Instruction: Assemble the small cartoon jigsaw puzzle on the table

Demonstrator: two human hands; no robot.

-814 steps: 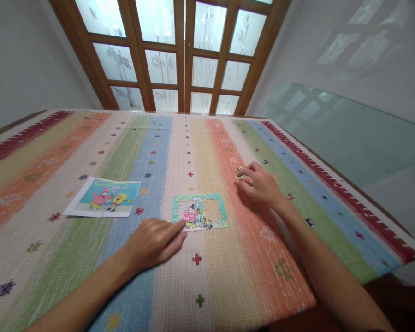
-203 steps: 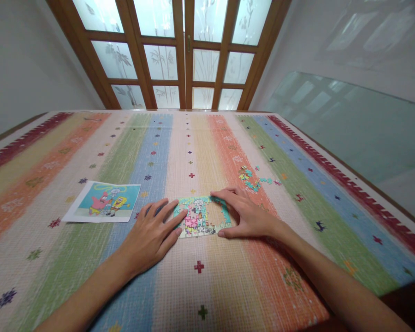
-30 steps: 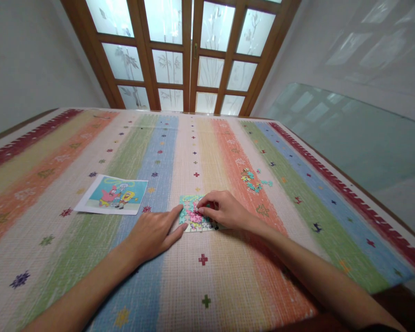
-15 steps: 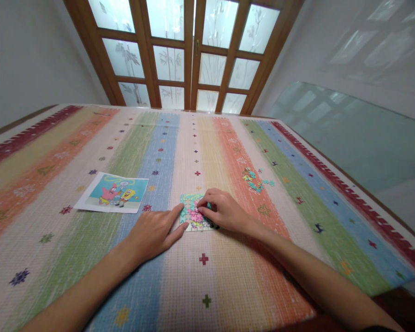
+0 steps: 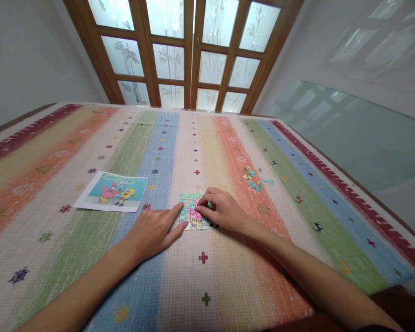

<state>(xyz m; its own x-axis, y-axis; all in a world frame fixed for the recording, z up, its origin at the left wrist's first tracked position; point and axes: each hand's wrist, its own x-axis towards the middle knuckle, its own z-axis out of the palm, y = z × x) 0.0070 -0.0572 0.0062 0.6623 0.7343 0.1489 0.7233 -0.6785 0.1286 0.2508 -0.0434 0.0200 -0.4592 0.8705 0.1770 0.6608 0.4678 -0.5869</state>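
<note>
A partly assembled jigsaw puzzle (image 5: 192, 216), with turquoise, pink and yellow pieces, lies flat on the striped tablecloth in front of me. My left hand (image 5: 158, 230) rests at its left side, thumb and index finger apart and touching its edge. Over the upper right of the puzzle, my right hand (image 5: 219, 208) is closed in a pinch at the pink area. Its fingertips seem to be on a small puzzle piece, largely hidden by the fingers. That hand also covers the puzzle's right part.
A printed cartoon picture (image 5: 112, 192) lies to the left of the puzzle. Several loose puzzle pieces (image 5: 254, 180) are scattered to the right, beyond my right hand. The tablecloth (image 5: 193, 286) covers the table, and wooden glazed doors (image 5: 190, 55) stand behind its far edge.
Both hands keep nearly the same pose, with the right fingertips still pinched over the pink area. The whole view has shifted very slightly.
</note>
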